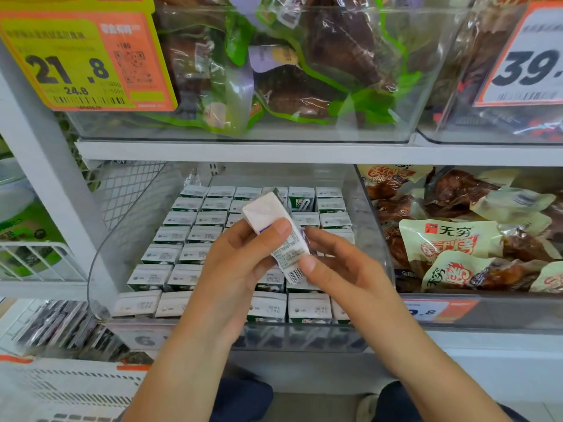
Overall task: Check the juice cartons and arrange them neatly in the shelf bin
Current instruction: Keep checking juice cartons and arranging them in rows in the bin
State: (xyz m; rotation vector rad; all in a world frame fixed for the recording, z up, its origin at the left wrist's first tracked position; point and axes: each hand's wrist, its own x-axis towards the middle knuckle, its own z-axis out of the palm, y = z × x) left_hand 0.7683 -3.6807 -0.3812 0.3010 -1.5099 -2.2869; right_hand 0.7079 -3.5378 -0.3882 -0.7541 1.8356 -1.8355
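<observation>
White carton [275, 233]: a small juice carton, held tilted above the shelf bin, its folded end up and away, its barcode end low and toward the person; fine print shows on the side that faces up.
Left hand [236, 269]: it grips the carton from the left, the thumb lies across the upper face and the fingers curl under it.
Right hand [341, 266]: it pinches the lower end of the carton, the thumb is on the printed face near the barcode, the fingers are bent behind the right edge.
Shelf bin [373, 239]: a clear plastic bin on the lower shelf, with a wire mesh wall on its left side.
Cartons in bin [195, 233]: many green and white cartons stand upright in close rows, tops up; they fill the bin from back to front.
Snack packs [451, 239]: cream bags with red print lie in the next bin on the right.
Upper shelf [243, 152]: it carries a clear bin with vacuum-packed food in green-edged bags.
Price tag [79, 62]: yellow and orange, it hangs at the top left and reads 21.8.
</observation>
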